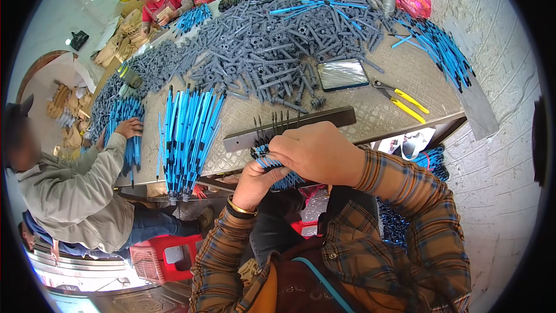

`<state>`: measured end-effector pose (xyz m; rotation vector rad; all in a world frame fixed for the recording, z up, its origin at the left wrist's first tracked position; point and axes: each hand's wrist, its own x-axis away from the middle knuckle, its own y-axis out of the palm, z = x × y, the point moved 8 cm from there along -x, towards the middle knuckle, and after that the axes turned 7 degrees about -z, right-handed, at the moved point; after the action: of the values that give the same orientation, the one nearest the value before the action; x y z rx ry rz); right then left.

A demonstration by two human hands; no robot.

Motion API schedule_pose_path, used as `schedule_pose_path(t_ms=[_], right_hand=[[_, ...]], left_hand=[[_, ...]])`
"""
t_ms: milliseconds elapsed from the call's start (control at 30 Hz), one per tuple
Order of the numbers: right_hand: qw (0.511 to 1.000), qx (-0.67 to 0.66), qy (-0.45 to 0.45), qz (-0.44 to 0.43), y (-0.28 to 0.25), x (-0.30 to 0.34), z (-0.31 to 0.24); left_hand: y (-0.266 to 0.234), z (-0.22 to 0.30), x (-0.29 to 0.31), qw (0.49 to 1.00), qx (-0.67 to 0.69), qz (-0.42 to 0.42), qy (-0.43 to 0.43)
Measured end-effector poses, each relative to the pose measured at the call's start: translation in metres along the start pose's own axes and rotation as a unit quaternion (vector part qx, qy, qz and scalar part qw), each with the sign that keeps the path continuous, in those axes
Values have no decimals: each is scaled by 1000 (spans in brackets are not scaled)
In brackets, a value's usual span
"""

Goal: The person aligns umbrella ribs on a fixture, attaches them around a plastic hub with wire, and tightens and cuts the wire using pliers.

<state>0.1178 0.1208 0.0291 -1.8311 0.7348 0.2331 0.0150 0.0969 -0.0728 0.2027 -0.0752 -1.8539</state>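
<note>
My left hand (253, 184) is closed around a bundle of thin blue rods with black ends (285, 182), held at the table's near edge. Over the bundle's top, my right hand (319, 152) has its fingers curled and pressed together; what they pinch is hidden. The two hands touch or nearly touch. Just beyond them lies a long dark metal bar (333, 118), with several thin black-tipped stems (279, 118) standing up against it. Left of my hands, a large stack of blue rods with black ends (188, 133) hangs over the table edge.
A heap of grey plastic parts (260, 43) covers the table's far side. Yellow-handled pliers (410, 103), a dish of thin metal pins (341, 74) and more blue rods (443, 49) lie to the right. One co-worker (75, 179) handles blue rods at left; another (167, 1) sits farther back.
</note>
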Motion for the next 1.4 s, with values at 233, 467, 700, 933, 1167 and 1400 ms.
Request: schedule_pose_path(t_ms=[233, 467, 700, 933, 1167, 1400], right_hand=[[988, -145, 55, 4, 5, 3, 15], [991, -124, 47, 2, 3, 1, 18], [998, -7, -37, 44, -3, -3, 4], [994, 93, -62, 19, -1, -12, -12], [998, -9, -48, 42, 10, -21, -4], [996, 22, -43, 78, 3, -18, -6]], left_hand=[[0, -5, 1, 999, -2, 17, -36], [-3, -9, 0, 999, -18, 7, -31], [-4, -10, -3, 999, -37, -3, -32], [-9, -11, 0, 998, -32, 20, -48], [-14, -11, 4, 998, -53, 4, -46], [-14, -6, 5, 1000, 12, 18, -14]])
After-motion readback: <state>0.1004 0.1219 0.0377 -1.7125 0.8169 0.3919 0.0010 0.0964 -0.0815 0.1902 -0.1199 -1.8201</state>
